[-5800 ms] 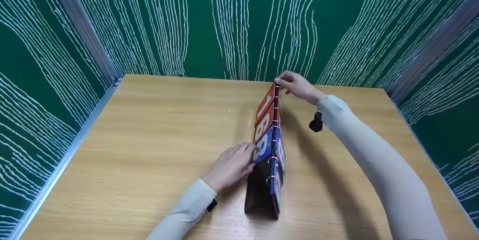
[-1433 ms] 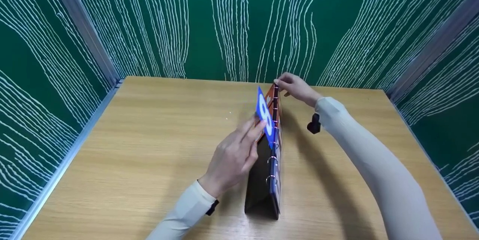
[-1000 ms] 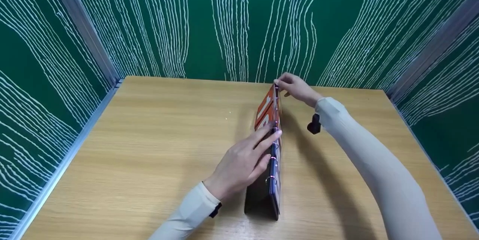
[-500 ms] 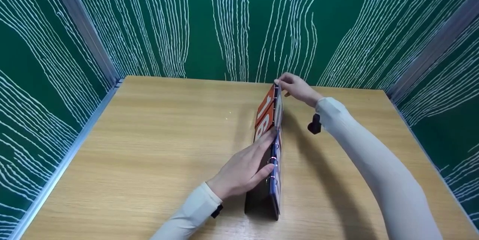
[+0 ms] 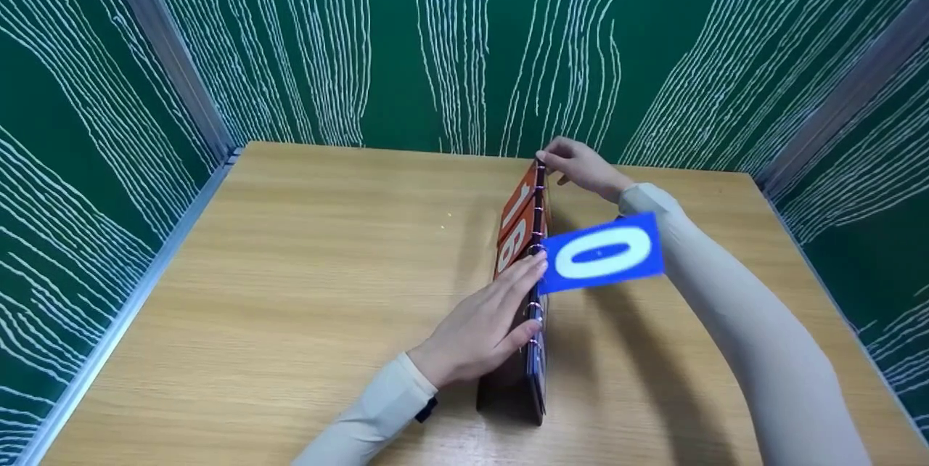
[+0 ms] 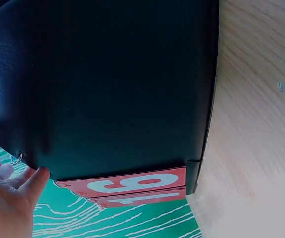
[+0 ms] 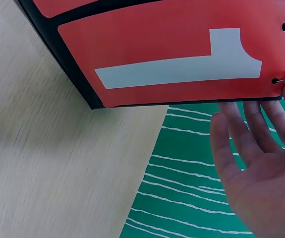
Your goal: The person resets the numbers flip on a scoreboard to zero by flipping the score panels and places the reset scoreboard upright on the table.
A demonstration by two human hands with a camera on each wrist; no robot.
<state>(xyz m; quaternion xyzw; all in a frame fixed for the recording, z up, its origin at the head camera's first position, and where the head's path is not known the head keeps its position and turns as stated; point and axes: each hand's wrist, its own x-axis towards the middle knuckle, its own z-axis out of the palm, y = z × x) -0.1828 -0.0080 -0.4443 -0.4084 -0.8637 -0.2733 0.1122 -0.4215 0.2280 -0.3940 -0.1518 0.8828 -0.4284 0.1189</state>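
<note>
Blue rectangular white-0 card (image 5: pixel 599 253) has swung right of centre, likely mid-flip. Left hand (image 5: pixel 475 332) near-straight, gripping nothing; right hand (image 5: pixel 583 165) pinches black leather-look flip stand (image 6: pixel 117 94).

I've got the left hand (image 6: pixel 8 203) at eight o'clock, one fingertip touching the edge of a black panel (image 6: pixel 122 89); red number cards (image 6: pixel 132 181) sit at six, wooden tabletop (image 6: pixel 261 134) at three.

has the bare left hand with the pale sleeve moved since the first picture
Yes: against the black leather-look folding stand, the left hand has shifted right, from the stand's sloping left face to its top edge.
</note>
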